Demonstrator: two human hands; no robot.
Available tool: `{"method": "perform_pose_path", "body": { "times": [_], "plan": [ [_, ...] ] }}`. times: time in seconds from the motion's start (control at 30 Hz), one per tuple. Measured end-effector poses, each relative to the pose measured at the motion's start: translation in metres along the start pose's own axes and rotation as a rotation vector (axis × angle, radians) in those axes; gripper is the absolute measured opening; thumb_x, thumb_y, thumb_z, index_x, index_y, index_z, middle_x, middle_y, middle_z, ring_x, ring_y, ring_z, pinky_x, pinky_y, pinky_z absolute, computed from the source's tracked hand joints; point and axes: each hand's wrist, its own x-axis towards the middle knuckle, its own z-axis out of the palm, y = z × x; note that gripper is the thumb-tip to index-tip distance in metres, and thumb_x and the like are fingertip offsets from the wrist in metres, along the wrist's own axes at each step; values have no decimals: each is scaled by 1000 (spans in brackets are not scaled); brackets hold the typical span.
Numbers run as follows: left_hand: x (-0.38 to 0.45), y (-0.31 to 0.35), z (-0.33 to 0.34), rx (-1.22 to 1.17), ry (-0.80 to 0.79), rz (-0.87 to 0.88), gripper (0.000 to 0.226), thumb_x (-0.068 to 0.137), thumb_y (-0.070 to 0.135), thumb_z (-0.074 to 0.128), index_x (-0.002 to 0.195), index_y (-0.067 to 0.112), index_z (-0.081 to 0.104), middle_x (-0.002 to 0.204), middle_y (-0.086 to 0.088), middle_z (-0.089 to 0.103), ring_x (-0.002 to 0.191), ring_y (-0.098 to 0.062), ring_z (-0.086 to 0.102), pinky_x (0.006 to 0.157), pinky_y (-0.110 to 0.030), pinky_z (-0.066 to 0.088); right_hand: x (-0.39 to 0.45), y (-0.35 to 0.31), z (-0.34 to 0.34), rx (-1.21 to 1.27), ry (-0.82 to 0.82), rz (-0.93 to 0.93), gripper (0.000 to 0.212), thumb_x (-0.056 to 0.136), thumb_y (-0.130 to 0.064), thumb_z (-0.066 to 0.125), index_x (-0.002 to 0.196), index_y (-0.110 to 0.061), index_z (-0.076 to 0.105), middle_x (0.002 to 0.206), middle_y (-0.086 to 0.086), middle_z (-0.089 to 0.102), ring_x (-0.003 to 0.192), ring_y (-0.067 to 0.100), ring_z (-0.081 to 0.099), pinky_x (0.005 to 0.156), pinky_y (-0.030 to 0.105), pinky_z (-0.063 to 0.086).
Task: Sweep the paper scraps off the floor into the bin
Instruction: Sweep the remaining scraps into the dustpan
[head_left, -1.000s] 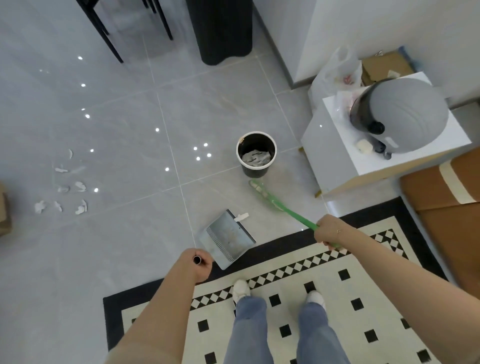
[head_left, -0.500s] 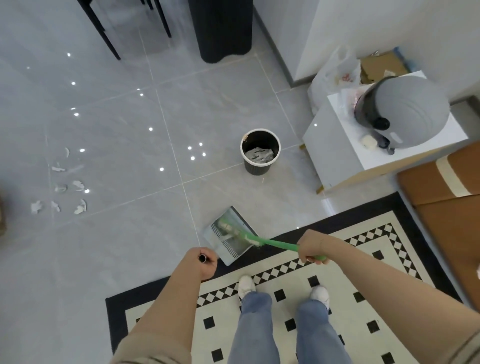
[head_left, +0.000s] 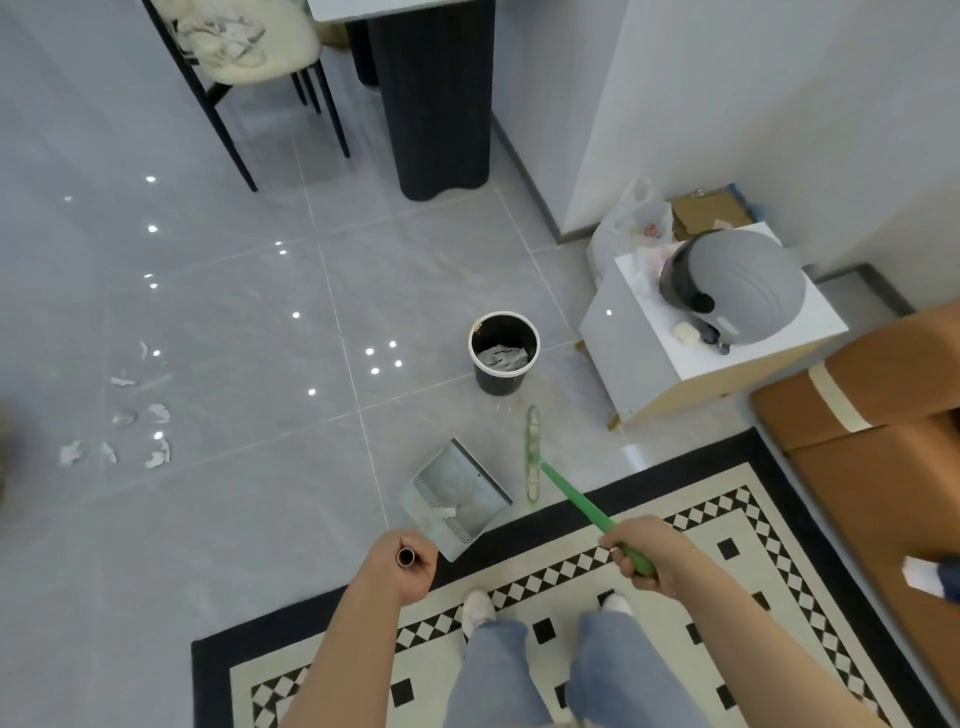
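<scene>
A: What lies at the far left of the frame?
B: White paper scraps (head_left: 130, 415), scattered on the grey tiled floor (head_left: 234, 322), well apart from everything else.

A: And toward the middle?
B: The left hand (head_left: 405, 564) is clenched round the end of a tubular handle (head_left: 407, 557). Just beyond it a grey dustpan (head_left: 457, 496) sits on the floor at the rug's (head_left: 727, 525) edge, with one white scrap (head_left: 448, 512) inside.

A: Where is the bin?
B: Above the dustpan, centre frame: a black bin (head_left: 503, 353) with a white rim, upright, crumpled paper in it.

A: And to the right?
B: The green broom head (head_left: 533, 452) rests on the tile between dustpan and bin, just beside the dustpan. The right hand (head_left: 647, 551) grasps the green broom handle (head_left: 576, 501) over the rug. Further right a grey helmet (head_left: 737, 283) sits on a white cabinet (head_left: 649, 353).
</scene>
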Motion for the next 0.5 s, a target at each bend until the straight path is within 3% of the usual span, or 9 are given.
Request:
{"method": "perform_pose_path", "body": {
  "times": [0.1,0.33,0.5],
  "plan": [
    [-19,-10,-5,7,-64,16,23,94,1,31,83,7,50,32,2,32,18,-6,33,23,-8,29,-5,3,-5,198,-19,-10,3,90,0,53,93,0,52,55,5,47,28,6,42,27,13,27],
    [-70,-21,36,54,-150,140,31,101,13,35,70,15,38,34,3,32,20,-5,32,24,-8,28,1,-8,-29,321,-101,-29,14,91,-1,50,78,-5,47,39,3,47,24,8,41,27,10,22],
    [-87,-20,84,230,-128,275,32,100,15,39,68,16,37,36,5,34,22,-3,33,26,-7,29,6,-23,-52,402,-172,-35,16,92,0,47,78,-6,44,41,4,45,24,9,39,25,10,22]
  ]
}}
